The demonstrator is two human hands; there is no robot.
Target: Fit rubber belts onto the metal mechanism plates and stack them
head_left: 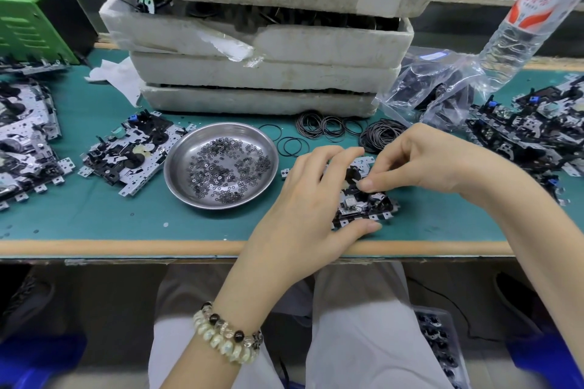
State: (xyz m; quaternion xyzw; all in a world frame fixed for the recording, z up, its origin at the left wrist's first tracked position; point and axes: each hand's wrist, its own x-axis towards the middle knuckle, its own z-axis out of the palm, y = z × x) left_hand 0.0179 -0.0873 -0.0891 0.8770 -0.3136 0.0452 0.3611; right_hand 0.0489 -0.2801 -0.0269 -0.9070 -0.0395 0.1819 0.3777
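Belt-fitting step. Left hand grips the mechanism plate on the surface, between both hands. Right hand pinches what is judged a rubber belt at the pulley. Next: seat belt, then stack the plate.

Just a workbench with a teal mat and wood front edge, green metal box far left, blue bins underneath.

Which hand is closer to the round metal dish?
Left. The left hand holds the mechanism plate just right of the dish; the right hand pinches at that plate from farther right.
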